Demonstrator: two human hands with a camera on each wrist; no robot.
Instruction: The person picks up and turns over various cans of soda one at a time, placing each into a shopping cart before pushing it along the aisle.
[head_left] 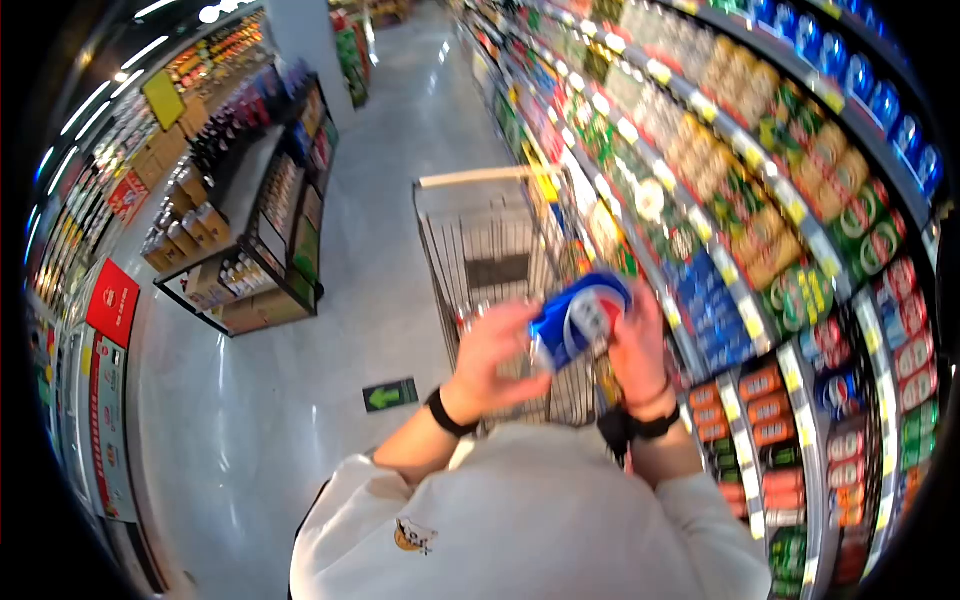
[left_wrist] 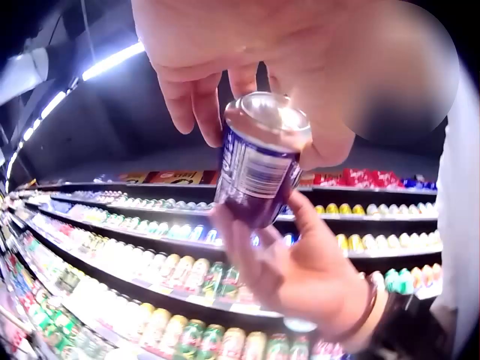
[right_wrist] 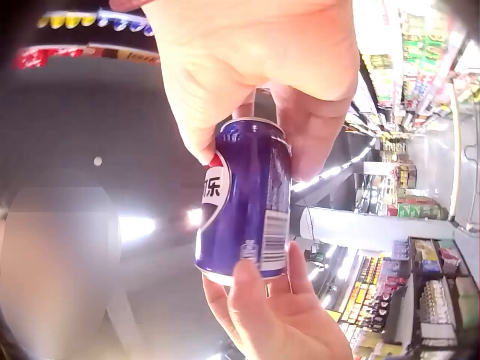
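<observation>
Between both hands, in front of the chest, is a blue soda can (head_left: 585, 315) with a round red, white and blue logo, tilted in the head view. My left hand (head_left: 492, 355) holds its silver end with thumb and fingers. At the opposite end, my right hand (head_left: 645, 345) grips the rim. The left wrist view shows the can's barcode side (left_wrist: 259, 169) and its shiny end beside the left fingers (left_wrist: 206, 112). In the right wrist view, the right hand (right_wrist: 262, 45) is above the can (right_wrist: 244, 199), and the left hand (right_wrist: 281, 319) pinches the lower end.
A shopping cart (head_left: 490, 225) stands just ahead, beyond the hands. Shelves of canned drinks (head_left: 740, 180) line the right side. To the left are a display stand (head_left: 250, 230) with boxes and bottles and a floor sign with a green arrow (head_left: 390, 394).
</observation>
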